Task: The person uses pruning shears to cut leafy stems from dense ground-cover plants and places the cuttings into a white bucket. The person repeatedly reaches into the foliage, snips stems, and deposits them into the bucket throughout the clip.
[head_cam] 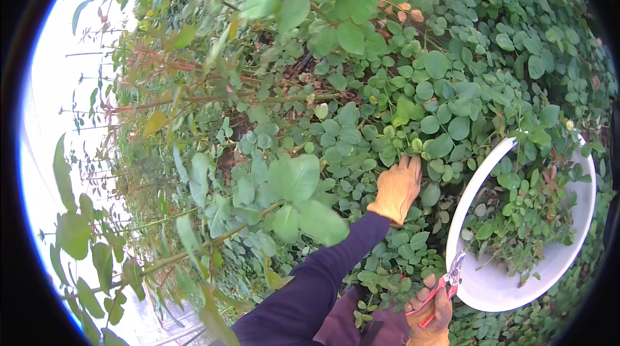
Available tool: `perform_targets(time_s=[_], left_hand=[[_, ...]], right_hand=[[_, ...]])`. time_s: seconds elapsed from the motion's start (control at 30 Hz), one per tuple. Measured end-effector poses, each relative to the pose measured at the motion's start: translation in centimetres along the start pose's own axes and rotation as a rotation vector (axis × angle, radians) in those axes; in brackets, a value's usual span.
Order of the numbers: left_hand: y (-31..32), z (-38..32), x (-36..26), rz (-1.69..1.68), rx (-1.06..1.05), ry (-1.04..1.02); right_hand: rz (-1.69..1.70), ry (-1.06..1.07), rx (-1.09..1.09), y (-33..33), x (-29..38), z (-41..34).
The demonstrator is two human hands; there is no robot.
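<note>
My left hand [398, 192], in a tan leather work glove and dark sleeve, reaches into low green foliage [339, 133]. Its fingertips are among the leaves, so whether they grip a stem cannot be told. At the bottom, my right hand [431, 305], in a soiled glove of the same kind, holds pruning shears [448, 282] with red handles. Their metal blades point up beside the rim of a white plastic tub [453, 244]. Cut leafy stems [528, 215] lie heaped in the tub, some reaching over its far rim.
A leafy rose-like branch [218, 239] crosses close in front at the lower left. Reddish stems [193, 99] spread sideways at the upper left. Dense leaves surround the tub. Pale metal tubes [179, 334] show at the bottom left.
</note>
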State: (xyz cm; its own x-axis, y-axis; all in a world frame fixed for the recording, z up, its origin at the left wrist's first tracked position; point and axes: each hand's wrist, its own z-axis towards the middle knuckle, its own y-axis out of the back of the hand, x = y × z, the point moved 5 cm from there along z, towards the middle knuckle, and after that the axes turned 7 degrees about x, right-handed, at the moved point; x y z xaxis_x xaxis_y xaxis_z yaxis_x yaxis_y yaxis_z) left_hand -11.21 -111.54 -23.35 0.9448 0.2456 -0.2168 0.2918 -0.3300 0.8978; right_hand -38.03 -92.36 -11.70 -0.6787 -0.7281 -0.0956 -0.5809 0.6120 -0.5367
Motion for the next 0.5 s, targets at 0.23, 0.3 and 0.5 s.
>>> perform_targets(time_s=[0.23,0.3,0.5], left_hand=[[10.1,-10.3,-3.4,-0.192,-0.191,-0.123],[11.7,-13.2,-3.3,-0.295,-0.275,-0.139],[11.0,-22.5,0.2,-1.068,0.256,0.387]], right_hand=[[0.052,-0.132,0.386,-3.6,0.2,-0.8],[0.034,-0.097,0.243,-3.3,0.3,-1.2],[-0.207,-0.055,0.455,-7.1,-1.2,-3.6]])
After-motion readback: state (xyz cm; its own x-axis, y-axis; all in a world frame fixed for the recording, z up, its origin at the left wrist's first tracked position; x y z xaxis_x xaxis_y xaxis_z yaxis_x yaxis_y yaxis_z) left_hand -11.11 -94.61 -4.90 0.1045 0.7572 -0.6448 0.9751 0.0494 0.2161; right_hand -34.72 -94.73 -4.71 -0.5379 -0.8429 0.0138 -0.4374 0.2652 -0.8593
